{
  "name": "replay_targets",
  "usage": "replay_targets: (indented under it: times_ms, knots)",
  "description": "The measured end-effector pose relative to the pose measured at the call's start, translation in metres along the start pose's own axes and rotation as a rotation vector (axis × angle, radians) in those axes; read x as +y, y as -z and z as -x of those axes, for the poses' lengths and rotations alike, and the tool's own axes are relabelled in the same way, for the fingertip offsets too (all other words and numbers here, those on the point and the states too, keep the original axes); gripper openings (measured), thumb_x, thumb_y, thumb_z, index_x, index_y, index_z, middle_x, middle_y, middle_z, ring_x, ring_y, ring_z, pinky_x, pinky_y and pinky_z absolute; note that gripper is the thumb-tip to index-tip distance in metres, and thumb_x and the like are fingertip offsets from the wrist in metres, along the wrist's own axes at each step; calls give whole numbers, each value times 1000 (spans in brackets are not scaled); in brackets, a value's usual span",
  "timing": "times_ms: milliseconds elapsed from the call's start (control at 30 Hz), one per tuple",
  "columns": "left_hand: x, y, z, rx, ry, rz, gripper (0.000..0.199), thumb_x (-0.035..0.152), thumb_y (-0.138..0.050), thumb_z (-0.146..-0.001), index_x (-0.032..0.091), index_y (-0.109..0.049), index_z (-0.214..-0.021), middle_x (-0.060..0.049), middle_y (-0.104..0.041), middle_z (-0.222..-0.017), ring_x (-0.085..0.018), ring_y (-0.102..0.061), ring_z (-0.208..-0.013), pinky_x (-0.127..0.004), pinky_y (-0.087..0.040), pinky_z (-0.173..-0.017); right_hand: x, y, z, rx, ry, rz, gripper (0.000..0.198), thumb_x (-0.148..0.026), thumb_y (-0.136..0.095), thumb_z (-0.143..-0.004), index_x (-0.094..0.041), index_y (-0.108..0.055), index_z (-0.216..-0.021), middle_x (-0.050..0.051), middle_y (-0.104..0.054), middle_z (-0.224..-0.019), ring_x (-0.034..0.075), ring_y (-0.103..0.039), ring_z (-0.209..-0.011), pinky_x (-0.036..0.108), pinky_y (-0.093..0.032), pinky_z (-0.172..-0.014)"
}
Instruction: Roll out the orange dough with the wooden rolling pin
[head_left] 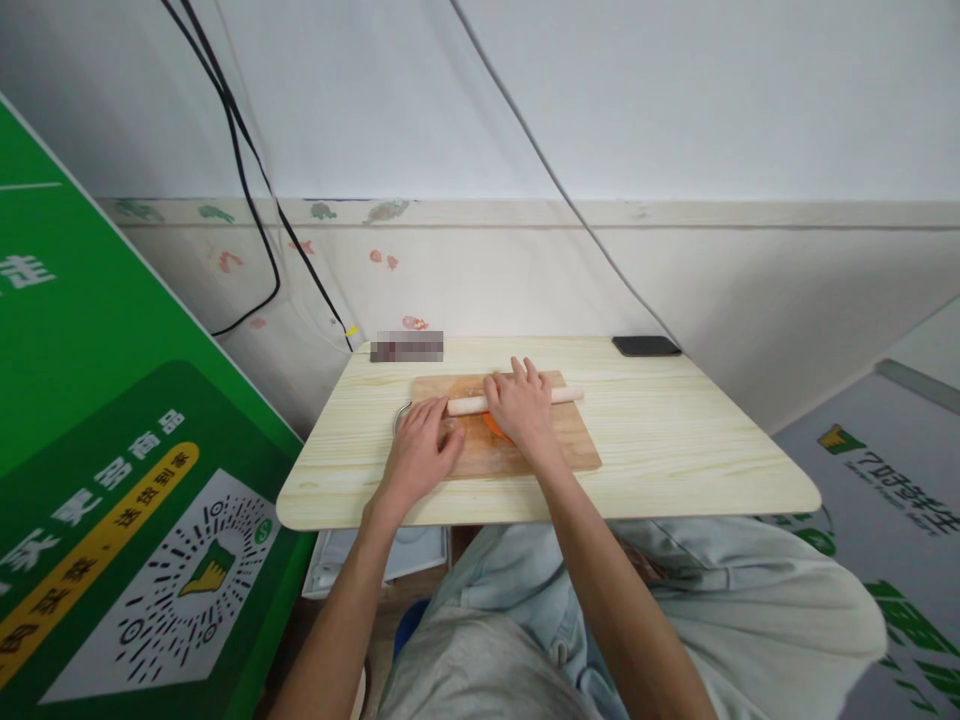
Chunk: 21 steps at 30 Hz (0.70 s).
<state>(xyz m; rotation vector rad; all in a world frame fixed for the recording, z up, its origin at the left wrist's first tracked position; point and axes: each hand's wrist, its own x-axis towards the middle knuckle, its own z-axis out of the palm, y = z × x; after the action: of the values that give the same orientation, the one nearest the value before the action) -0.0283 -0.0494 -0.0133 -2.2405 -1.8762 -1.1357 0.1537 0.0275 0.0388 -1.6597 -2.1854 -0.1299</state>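
A wooden cutting board (570,440) lies on the table, with a metal ring (398,418) at its left edge. Across it runs a pale rolling pin (566,395). My right hand (521,405) is over the pin's middle, its fingers reaching past the far side. Something flat and orange (495,428) shows under that hand and the pin; what it is I cannot make out. At the board's left side my left hand (421,445) lies palm down, thumb apart, with its fingertips by the pin's left end. Whether they press on the pin is hidden.
The light wood table (697,450) stands against a white wall. A black phone (646,346) lies at the back right, and a blurred-out item (407,346) at the back left. Cables (240,140) hang down the wall. A green printed panel (150,420) flanks the left side.
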Motion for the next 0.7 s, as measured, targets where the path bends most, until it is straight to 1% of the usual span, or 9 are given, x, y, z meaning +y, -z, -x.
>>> replay_targets:
  times_ms: [100,233,267,333,400,500,600,667,700]
  knots:
    - [0,0,0,4,8,-2,46,34,-61,-102,20,-60,-145,-16,-72,-142,-34,-65,-136,-56,-49,-121,0,1,2,1,14,2,49,-38,-38,-115,-21,-82,-125,16,-63,-159,36,-47,-154,54,-33,-122]
    - [4,3,0,-12,-30,-1,36,30,-61,-101,23,-66,-137,-13,-72,-141,-32,-65,-135,-54,-49,-121,1,-1,33,74,12,-40,48,-37,-37,-115,-25,-81,-131,11,-68,-154,34,-51,-150,53,-31,-124]
    - [4,4,0,-15,-40,-2,34,29,-62,-100,24,-68,-133,-12,-73,-140,-32,-65,-135,-54,-48,-122,1,-2,42,99,1,-50,47,-37,-38,-115,-26,-79,-134,10,-68,-154,34,-50,-151,53,-30,-125]
    - [5,4,-1,-13,-51,-5,31,28,-64,-99,24,-70,-129,-12,-73,-138,-32,-65,-135,-54,-48,-122,1,-4,56,135,-30,-50,48,-37,-39,-115,-25,-76,-142,11,-64,-160,35,-48,-153,54,-27,-127]
    - [4,4,-1,-6,-55,-4,30,28,-64,-98,24,-71,-127,-12,-73,-138,-32,-65,-134,-54,-49,-121,0,-4,61,138,-41,-45,48,-38,-39,-115,-24,-74,-145,13,-62,-161,35,-48,-153,55,-26,-128]
    - [3,2,0,0,-51,1,33,28,-62,-100,22,-68,-131,-12,-73,-138,-31,-66,-133,-54,-49,-121,-2,-2,51,105,-38,-37,48,-38,-40,-115,-22,-74,-144,15,-59,-164,35,-49,-152,55,-30,-125]
    - [1,0,0,7,-33,-5,38,31,-62,-100,21,-65,-137,-14,-73,-139,-33,-66,-134,-55,-49,-121,-4,0,26,52,-46,-19,48,-38,-39,-114,-20,-78,-136,18,-53,-169,37,-50,-150,54,-36,-118]
    - [1,-1,1,26,-22,-17,40,32,-62,-100,20,-64,-139,-15,-72,-140,-34,-66,-134,-55,-49,-121,-6,1,9,20,-58,-4,48,-35,-37,-114,-18,-81,-127,19,-54,-168,39,-47,-152,54,-37,-116]
    - [0,-2,1,35,-18,-21,40,33,-61,-101,19,-64,-139,-16,-72,-140,-34,-66,-134,-55,-49,-121,-6,2,2,2,-48,0,49,-34,-37,-113,-18,-81,-125,19,-56,-165,38,-46,-152,53,-37,-115]
